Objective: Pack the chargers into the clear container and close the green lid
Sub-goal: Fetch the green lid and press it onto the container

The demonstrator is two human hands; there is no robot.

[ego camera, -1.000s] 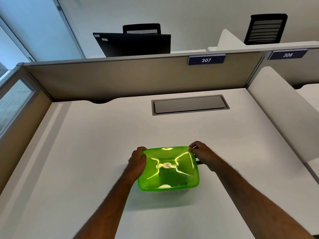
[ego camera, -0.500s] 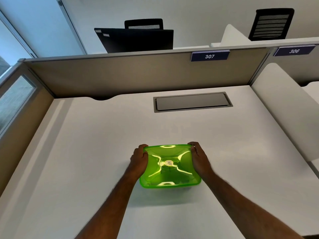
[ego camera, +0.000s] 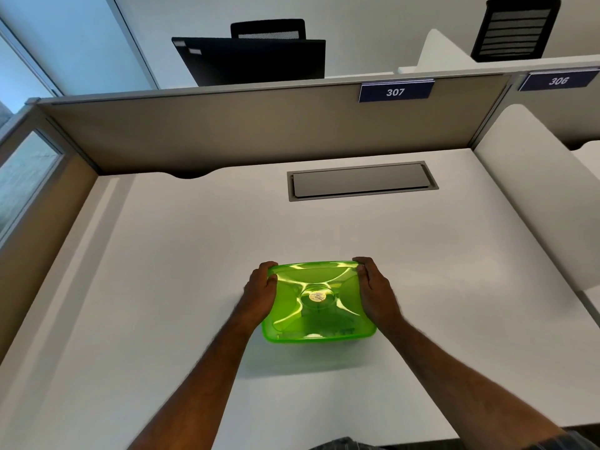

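A translucent green lid (ego camera: pixel 316 300) with a round centre boss lies on top of the container on the white desk (ego camera: pixel 194 254), near the front middle. The clear container under it is almost wholly hidden by the lid, and no chargers can be seen. My left hand (ego camera: pixel 261 289) grips the lid's left edge, fingers curled over the far left corner. Along the right edge, my right hand (ego camera: pixel 373 290) grips the lid, its fingers wrapped over the far right corner.
A grey cable hatch (ego camera: pixel 362 180) is set into the desk behind the container. Beige partition walls (ego camera: pixel 259 125) close the desk at the back and left, and a white divider (ego camera: pixel 532 196) stands on the right. A black monitor back (ego camera: pixel 250 60) shows beyond.
My right hand has slid from the far right corner to lie along the lid's right edge. The lid now sits flatter and squarer. My left hand stays at the left edge.
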